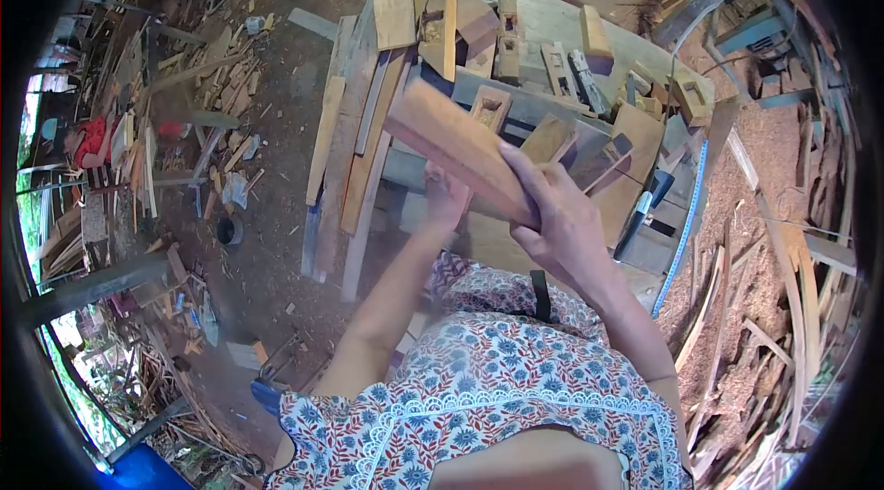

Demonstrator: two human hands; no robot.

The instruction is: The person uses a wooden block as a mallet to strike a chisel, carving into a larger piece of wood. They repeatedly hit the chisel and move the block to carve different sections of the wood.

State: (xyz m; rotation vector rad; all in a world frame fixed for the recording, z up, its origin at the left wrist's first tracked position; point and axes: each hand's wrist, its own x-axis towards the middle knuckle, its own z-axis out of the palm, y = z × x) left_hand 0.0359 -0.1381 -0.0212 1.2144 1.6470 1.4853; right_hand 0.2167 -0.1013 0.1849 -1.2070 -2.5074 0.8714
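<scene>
A long rectangular wooden block (460, 145) is held up at a slant over the workbench. My right hand (559, 214) grips its near right end, thumb and fingers wrapped around the sides. Below the block's left side, my left hand (446, 198) is closed against its lower edge, its fingertips partly hidden behind the wood. Just beyond sits a wooden piece with a slot cut through it (490, 109). Several more cut and slotted wooden blocks (507, 39) lie around it on the bench (645, 43).
Long planks (336, 145) run along the bench's left side. A blue measuring tape (697, 191) lies along its right edge, near a dark-bladed tool (645, 205). Wood shavings (727, 260) and offcuts cover the ground at right. At far left is a person in red (90, 142).
</scene>
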